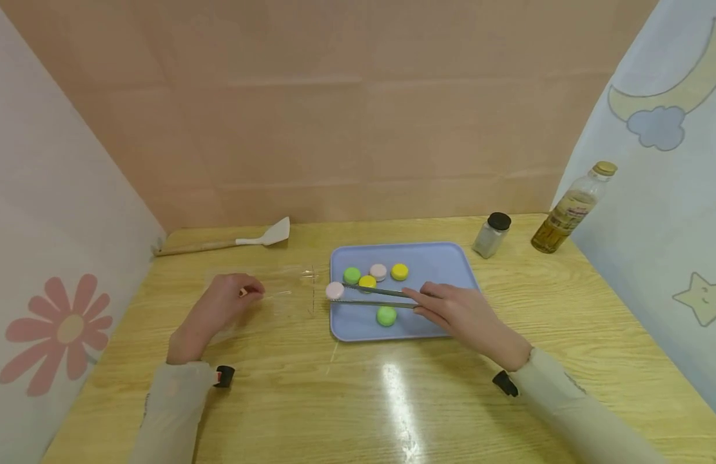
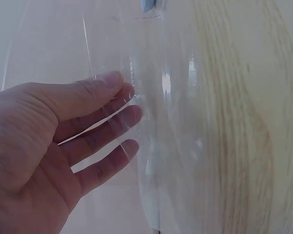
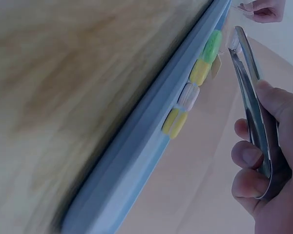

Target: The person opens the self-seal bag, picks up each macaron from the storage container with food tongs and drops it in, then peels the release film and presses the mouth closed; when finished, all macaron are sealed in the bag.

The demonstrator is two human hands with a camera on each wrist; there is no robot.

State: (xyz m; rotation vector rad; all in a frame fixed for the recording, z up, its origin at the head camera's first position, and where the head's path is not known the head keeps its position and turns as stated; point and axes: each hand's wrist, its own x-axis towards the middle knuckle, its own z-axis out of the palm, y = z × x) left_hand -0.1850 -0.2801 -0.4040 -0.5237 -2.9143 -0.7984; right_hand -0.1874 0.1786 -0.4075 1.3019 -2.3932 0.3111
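Note:
My right hand (image 1: 459, 316) grips metal tongs (image 1: 387, 291) above the blue tray. At their tips, near the tray's left edge, is a pale pink macaron (image 1: 334, 291). On the blue tray (image 1: 445, 264) lie green macarons (image 1: 386, 316), yellow macarons (image 1: 399, 272) and another pink macaron (image 1: 377, 272). My left hand (image 1: 221, 309) pinches a clear plastic package (image 1: 294, 293) left of the tray. In the left wrist view, the thumb and index finger hold its thin, see-through wall (image 2: 158, 122), with the other fingers behind it. Whether the package is a bag or a box is hard to tell.
Against the back wall lies a white-headed spatula (image 1: 270, 233) with a wooden handle. Behind the tray's right side stand a small black-lidded jar (image 1: 491, 237) and a glass bottle (image 1: 572, 209) of amber liquid. Patterned side walls flank the wooden table (image 1: 288, 412).

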